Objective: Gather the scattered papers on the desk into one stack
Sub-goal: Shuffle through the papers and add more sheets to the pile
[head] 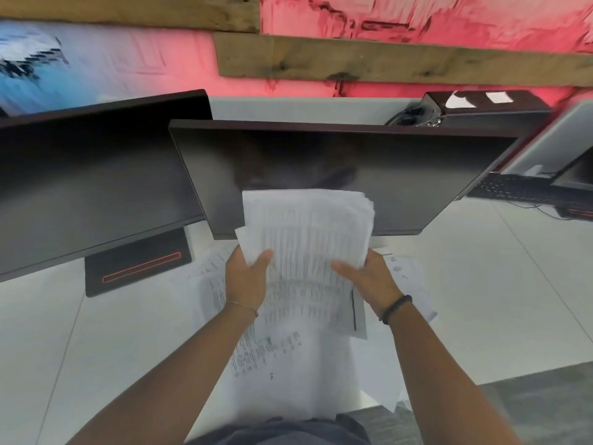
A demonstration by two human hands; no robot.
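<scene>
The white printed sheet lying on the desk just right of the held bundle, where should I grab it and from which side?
Probably pinch the white printed sheet at its bare right edge, coming from the right. Its left part is hidden behind the right hand and the held bundle of printed white papers, and it lies flat on the white desk.

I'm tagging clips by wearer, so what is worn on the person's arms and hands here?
Both forearms are bare, with no sleeves in view. The left hand has a thin, light chain bracelet at its wrist. The right hand has a dark beaded bracelet at its wrist. No gloves or rings are visible.
</scene>
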